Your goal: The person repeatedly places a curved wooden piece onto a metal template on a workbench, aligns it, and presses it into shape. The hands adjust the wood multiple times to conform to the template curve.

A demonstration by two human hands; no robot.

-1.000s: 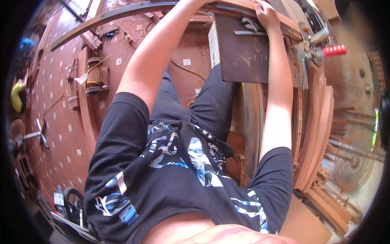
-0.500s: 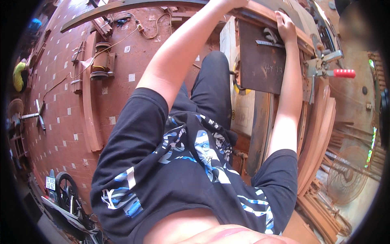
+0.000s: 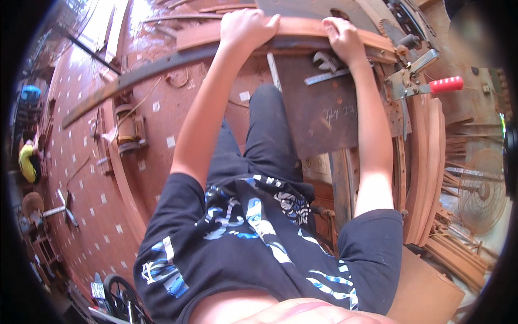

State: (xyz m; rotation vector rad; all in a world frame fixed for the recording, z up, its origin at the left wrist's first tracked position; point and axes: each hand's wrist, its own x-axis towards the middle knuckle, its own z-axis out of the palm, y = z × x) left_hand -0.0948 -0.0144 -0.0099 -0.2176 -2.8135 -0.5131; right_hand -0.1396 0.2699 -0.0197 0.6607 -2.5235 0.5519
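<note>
A reddish-brown wooden board lies along a dark, curved strip at the far side of the machine table. My left hand is closed over the board, thumb pointing right along it. Farther right, my right hand has its fingers bent over the same board. Close to my right wrist, an adjustable wrench and a metal ruler rest on the dark metal plate. A toggle clamp with a red handle sits to the right of my right forearm.
Long wooden pieces are stacked on the right, near a standing fan. On the tiled floor at left are a spool-like roller, a cord and loose timber. A person in yellow crouches far left; a motorbike stands lower left.
The view has shifted, and both hands now appear farther left. My left hand shows whole on the board, whose left end has come into sight. The right hand stays at the board.
</note>
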